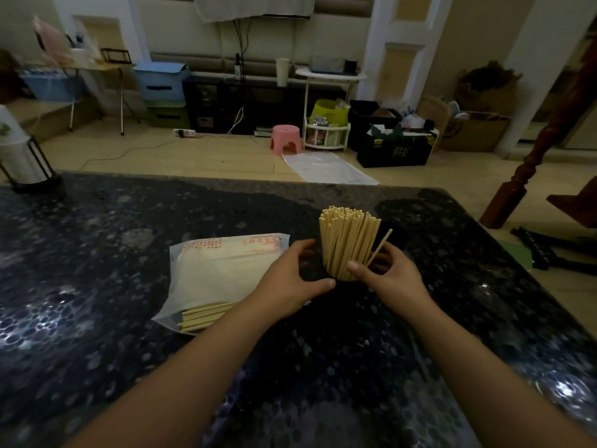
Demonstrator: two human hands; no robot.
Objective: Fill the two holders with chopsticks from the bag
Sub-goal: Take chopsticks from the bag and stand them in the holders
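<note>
**Sticks in the cup, more in the bag**

On the dark speckled table a big bunch of chopsticks stands up in a dark holder. It is hard to see the holder, because it is dark like the table and the hands are around it. Another dark shape sits just behind it, maybe the second holder, but I cannot tell.

The left hand cups the left side of the holder, fingers curled and a little apart, thumb near the bottom. The right hand is on the other side. Its fingers touch the bunch, and one loose chopstick leans out by that hand. I cannot tell if it is pinched.

The sticks are pale wood, thin, straight and all the same. They look light and stiff, and smooth enough to slide. A bunch could fan out and spill, so I think it is best to squeeze it around the middle.

The bag lies flat just left of the hands. It is soft white plastic with red print, and more sticks poke out of its near end.
</note>
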